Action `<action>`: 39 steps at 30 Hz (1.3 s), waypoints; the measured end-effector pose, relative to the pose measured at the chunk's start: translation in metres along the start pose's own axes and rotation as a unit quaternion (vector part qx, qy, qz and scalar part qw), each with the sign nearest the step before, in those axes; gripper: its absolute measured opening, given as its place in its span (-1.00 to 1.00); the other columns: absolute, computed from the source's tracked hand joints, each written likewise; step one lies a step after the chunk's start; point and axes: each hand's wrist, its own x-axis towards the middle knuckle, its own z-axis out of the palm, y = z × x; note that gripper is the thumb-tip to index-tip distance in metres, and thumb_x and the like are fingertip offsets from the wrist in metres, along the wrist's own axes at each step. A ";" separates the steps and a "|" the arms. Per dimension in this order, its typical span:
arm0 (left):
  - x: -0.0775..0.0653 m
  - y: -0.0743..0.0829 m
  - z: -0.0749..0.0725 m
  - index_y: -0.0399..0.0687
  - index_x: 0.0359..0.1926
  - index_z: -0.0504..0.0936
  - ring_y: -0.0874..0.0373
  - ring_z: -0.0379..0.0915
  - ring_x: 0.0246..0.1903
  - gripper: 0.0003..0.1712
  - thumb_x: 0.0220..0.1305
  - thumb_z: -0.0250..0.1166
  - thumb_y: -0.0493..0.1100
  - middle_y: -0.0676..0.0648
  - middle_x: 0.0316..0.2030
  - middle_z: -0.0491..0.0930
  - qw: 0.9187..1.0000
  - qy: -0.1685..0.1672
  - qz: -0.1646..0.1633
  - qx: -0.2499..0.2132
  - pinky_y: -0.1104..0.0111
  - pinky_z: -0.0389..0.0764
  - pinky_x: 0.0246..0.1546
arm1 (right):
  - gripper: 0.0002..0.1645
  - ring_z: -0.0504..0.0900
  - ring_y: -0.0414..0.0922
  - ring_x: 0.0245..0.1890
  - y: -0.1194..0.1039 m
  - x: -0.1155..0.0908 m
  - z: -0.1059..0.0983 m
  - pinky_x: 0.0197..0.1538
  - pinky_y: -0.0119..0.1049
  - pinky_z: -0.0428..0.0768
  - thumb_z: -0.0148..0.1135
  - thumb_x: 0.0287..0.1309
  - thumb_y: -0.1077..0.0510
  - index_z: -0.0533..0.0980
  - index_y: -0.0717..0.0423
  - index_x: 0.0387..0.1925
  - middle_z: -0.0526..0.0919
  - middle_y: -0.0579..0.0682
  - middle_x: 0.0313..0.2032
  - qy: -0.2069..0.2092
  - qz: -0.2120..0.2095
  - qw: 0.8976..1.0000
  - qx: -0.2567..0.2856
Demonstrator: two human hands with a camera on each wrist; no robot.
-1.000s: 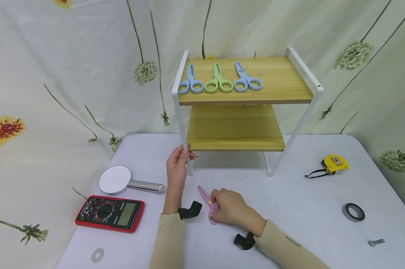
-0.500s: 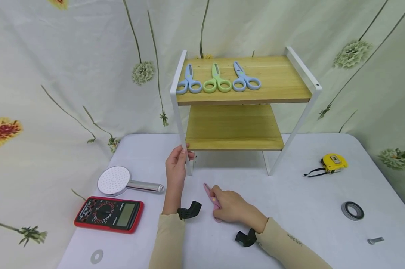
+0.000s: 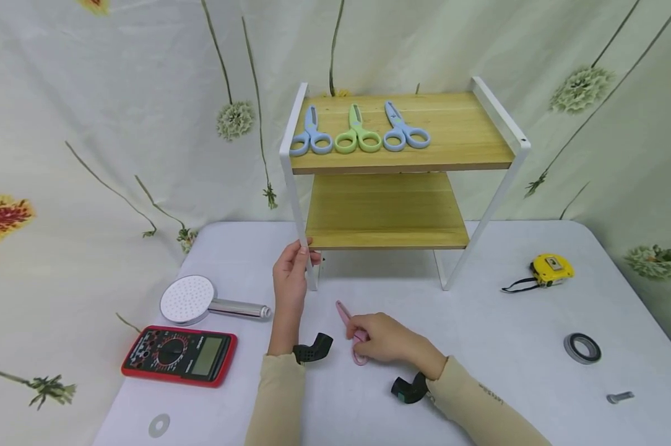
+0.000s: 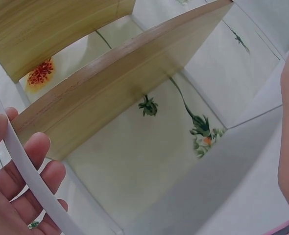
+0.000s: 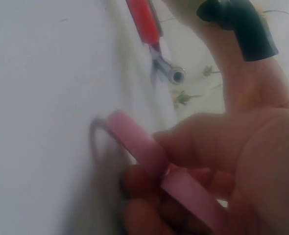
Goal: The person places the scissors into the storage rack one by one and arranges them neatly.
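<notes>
A two-tier shelf with wooden boards (image 3: pixel 458 133) and a white frame stands at the back of the table. My left hand (image 3: pixel 291 279) grips the white left leg (image 4: pixel 26 171) just below the lower board, thumb on one side and fingers on the other. With thumb and fingers, my right hand (image 3: pixel 388 337) pinches a pair of pink scissors (image 3: pixel 343 311) by the handles, blades pointing away toward the shelf. In the right wrist view the pink handle loops (image 5: pixel 134 139) show close over the white tabletop with a shadow beside them. Part of the handles is hidden by the fingers.
On the top board lie blue scissors (image 3: pixel 311 133), green scissors (image 3: pixel 356 131) and more blue scissors (image 3: pixel 405 133). At left are a shower head (image 3: pixel 187 299), a multimeter (image 3: pixel 179 356) and a washer (image 3: pixel 159 425). At right: tape measure (image 3: pixel 551 271), black ring (image 3: pixel 569 353), bolt (image 3: pixel 619 397).
My right hand has shifted the pink scissors slightly right and away from me, changing their tilt and its grip. The left hand keeps its grip on the shelf leg.
</notes>
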 end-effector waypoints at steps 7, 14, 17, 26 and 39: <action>0.001 -0.001 0.000 -0.35 0.19 0.57 0.36 0.61 -0.26 -0.64 0.58 0.04 -0.21 0.24 -0.41 0.64 1.000 -0.001 0.003 0.002 0.53 0.61 -0.01 | -0.80 0.41 -0.28 -0.39 0.004 0.000 -0.011 -0.29 -0.45 0.37 0.34 0.12 0.28 0.66 0.13 -0.17 0.48 -0.20 -0.48 -0.045 0.012 0.998 0.046; 0.001 0.001 0.002 -0.37 0.19 0.57 0.36 0.61 -0.27 -0.64 0.57 0.04 -0.23 0.23 -0.42 0.65 1.000 -0.002 0.006 -0.007 0.51 0.62 -0.02 | -0.74 0.42 -0.30 -0.37 0.005 -0.005 -0.025 -0.27 -0.47 0.39 0.37 0.12 0.23 0.69 0.15 -0.11 0.50 -0.22 -0.46 -0.056 0.008 0.995 0.076; 0.000 0.001 0.002 -0.36 0.18 0.58 0.35 0.61 -0.27 -0.64 0.57 0.05 -0.23 0.22 -0.42 0.64 1.000 0.002 0.002 -0.006 0.52 0.62 -0.03 | -0.69 0.42 -0.32 -0.38 0.005 -0.009 -0.037 -0.27 -0.48 0.39 0.33 0.14 0.23 0.68 0.22 -0.06 0.52 -0.20 -0.45 -0.053 -0.010 0.995 0.089; 0.001 -0.002 0.000 -0.33 0.18 0.57 0.35 0.61 -0.26 -0.65 0.58 0.04 -0.21 0.22 -0.41 0.65 1.000 0.002 0.004 -0.004 0.52 0.61 -0.06 | -0.68 0.52 -0.26 -0.44 -0.021 -0.048 -0.123 -0.33 -0.41 0.61 0.19 0.29 0.35 0.56 0.39 0.05 0.62 0.09 -0.35 -0.073 -0.130 0.973 0.179; 0.001 -0.005 0.002 -0.33 0.17 0.58 0.34 0.60 -0.27 -0.66 0.57 0.04 -0.23 0.19 -0.42 0.65 1.000 0.002 0.008 -0.019 0.51 0.62 -0.07 | -0.62 0.68 -0.14 -0.49 -0.116 -0.084 -0.263 -0.40 -0.34 0.70 0.19 0.28 0.48 0.56 0.34 0.12 0.74 0.03 -0.26 0.150 -0.162 0.969 0.107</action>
